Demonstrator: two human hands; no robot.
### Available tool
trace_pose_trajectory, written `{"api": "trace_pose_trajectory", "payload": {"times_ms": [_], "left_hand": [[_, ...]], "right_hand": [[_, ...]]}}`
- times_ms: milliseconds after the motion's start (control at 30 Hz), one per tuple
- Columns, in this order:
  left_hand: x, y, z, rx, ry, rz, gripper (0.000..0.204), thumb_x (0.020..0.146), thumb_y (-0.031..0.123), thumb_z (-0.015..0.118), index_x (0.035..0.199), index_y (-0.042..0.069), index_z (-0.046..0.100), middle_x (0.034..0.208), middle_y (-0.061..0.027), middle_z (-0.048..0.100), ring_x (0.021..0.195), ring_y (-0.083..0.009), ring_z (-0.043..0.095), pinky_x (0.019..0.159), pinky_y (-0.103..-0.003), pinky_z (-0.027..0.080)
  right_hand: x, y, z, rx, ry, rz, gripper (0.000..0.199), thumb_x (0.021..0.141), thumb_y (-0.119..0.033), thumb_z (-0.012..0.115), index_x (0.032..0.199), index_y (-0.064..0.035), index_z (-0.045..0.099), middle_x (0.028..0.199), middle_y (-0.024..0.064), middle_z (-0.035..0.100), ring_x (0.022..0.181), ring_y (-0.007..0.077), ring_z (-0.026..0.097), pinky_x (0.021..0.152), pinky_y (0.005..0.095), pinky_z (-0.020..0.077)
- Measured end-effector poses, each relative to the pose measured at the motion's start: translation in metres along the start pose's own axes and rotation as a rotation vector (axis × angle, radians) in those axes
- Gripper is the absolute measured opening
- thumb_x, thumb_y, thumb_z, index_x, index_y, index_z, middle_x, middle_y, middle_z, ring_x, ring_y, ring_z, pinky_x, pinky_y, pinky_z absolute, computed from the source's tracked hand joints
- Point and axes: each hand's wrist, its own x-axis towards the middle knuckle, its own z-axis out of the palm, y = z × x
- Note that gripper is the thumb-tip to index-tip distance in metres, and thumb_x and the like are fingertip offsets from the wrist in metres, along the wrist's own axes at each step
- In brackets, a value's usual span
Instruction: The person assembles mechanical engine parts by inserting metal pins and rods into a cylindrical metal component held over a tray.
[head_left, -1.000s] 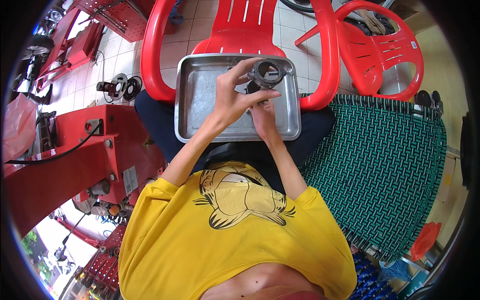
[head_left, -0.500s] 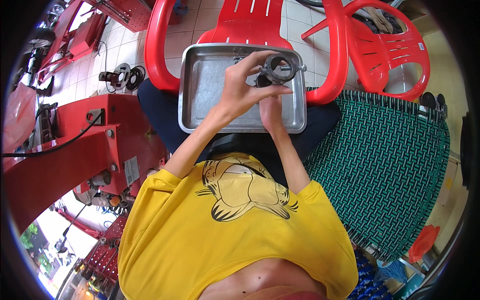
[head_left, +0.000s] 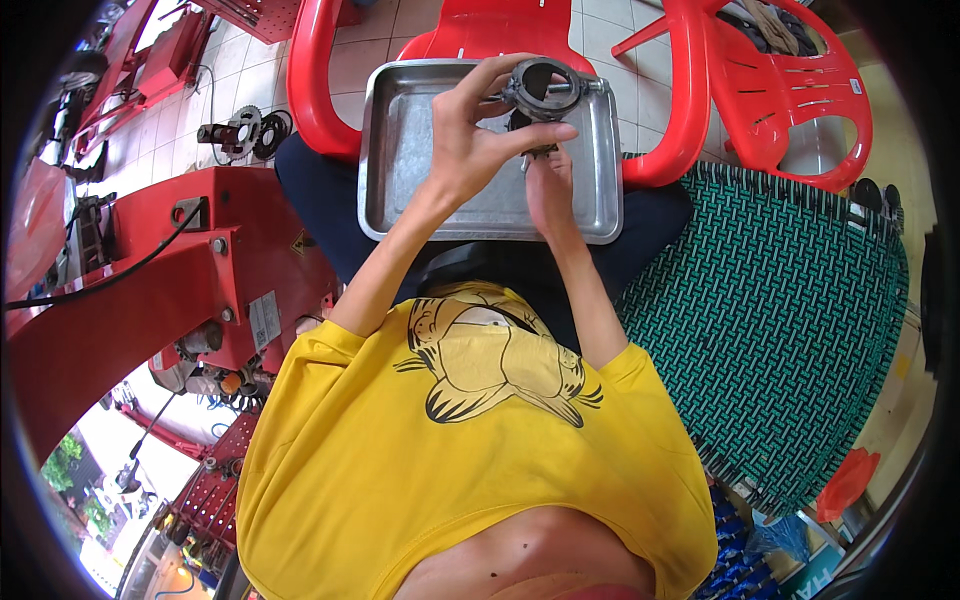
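Observation:
Over the metal tray [head_left: 375,150] is a dark grey metal part [head_left: 545,90] that looks like a carburetor body. It has a wide round opening facing up, with a pin or rod across it and a stub at its right. My left hand [head_left: 463,140] is closed round it, fingers at the far left rim and thumb along the near side. Below the part, my right hand [head_left: 550,195] is raised with its fingers closed against the dark underside; the part hides some of the fingertips. A small piece shows by those fingers, too small to name.
The tray rests across my legs, against a red plastic chair [head_left: 490,35]. Another red chair [head_left: 790,100] stands at the far right, beside a green woven seat [head_left: 770,330]. A red machine frame [head_left: 130,260] fills the left. A sprocket [head_left: 243,132] lies on the tiled floor.
Both hands have moved away from me with the metal part, which is tilted a little differently. More of my right hand shows under it. The whole view has shifted slightly.

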Motion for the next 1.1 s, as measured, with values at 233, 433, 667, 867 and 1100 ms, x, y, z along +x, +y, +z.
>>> {"api": "trace_pose_trajectory", "payload": {"times_ms": [233,433,667,867,1100], "left_hand": [[0.003,0.004,-0.008,-0.169,0.034,0.043,0.063,0.073,0.010,0.094,0.129,0.002,0.066,0.111,-0.0080,0.076,0.106,-0.0190,0.074,0.095,-0.035,0.062],[0.003,0.007,-0.014,-0.203,0.051,0.038,0.062,0.075,0.008,0.092,0.130,-0.001,0.064,0.108,-0.0117,0.076,0.104,-0.0197,0.074,0.094,-0.034,0.062],[0.004,0.003,-0.016,-0.271,0.048,0.011,0.060,0.076,0.008,0.091,0.129,-0.001,0.064,0.108,-0.0116,0.076,0.103,-0.0196,0.074,0.093,-0.034,0.062],[0.002,0.012,-0.012,-0.241,0.046,0.024,0.059,0.076,0.008,0.092,0.127,-0.001,0.065,0.108,-0.0108,0.076,0.102,-0.0186,0.074,0.093,-0.034,0.062],[0.004,0.012,-0.012,-0.190,0.050,0.032,0.059,0.074,0.010,0.093,0.126,-0.001,0.066,0.107,-0.0094,0.076,0.102,-0.0172,0.074,0.092,-0.033,0.062]], "right_hand": [[0.000,0.002,0.003,0.015,-0.159,-0.214,0.027,0.106,-0.013,0.055,0.130,-0.0025,0.060,0.114,0.0044,0.069,0.099,0.0119,0.063,0.090,0.0305,0.0481],[-0.005,-0.019,0.020,-0.006,-0.196,-0.231,0.022,0.106,-0.009,0.054,0.121,0.0002,0.066,0.101,0.0049,0.069,0.094,0.0116,0.061,0.082,0.0274,0.0482],[-0.005,-0.015,0.018,0.005,-0.206,-0.193,0.020,0.105,-0.008,0.052,0.114,0.0005,0.067,0.094,0.0056,0.069,0.085,0.0118,0.061,0.077,0.0278,0.0488],[0.001,-0.009,0.012,0.048,-0.150,-0.165,0.015,0.100,-0.001,0.058,0.112,-0.0010,0.066,0.103,0.0038,0.068,0.097,0.0107,0.061,0.083,0.0282,0.0500],[-0.001,-0.005,0.008,-0.006,-0.153,-0.158,0.015,0.100,-0.001,0.059,0.112,-0.0015,0.066,0.111,0.0026,0.068,0.105,0.0097,0.062,0.092,0.0279,0.0493]]}}
